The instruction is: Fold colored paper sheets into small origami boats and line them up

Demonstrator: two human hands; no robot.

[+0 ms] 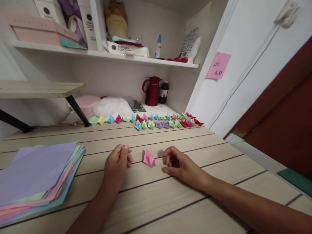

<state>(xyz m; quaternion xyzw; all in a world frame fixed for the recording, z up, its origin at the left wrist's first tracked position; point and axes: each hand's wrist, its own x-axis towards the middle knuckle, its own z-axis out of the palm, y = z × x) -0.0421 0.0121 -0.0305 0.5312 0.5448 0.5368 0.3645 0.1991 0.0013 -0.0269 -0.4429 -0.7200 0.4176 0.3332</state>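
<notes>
A small pink paper boat (149, 158) stands on the wooden table between my two hands, touched by neither. Just left of it, my left hand (118, 164) is loosely closed, thumb against the curled fingers, with nothing showing in it. On the other side, my right hand (179, 164) rests with fingers bent and thumb apart, holding nothing. Behind them, along the table's far edge, several folded paper boats (151, 124) in green, blue, purple, red and pink form two rows.
A stack of coloured paper (39, 172), purple on top, lies at the left. Behind the boats are a dark red jug (152, 92), a dark bottle (164, 92) and a white plastic bag (112, 106). A black-legged raised shelf (41, 89) stands at the back left.
</notes>
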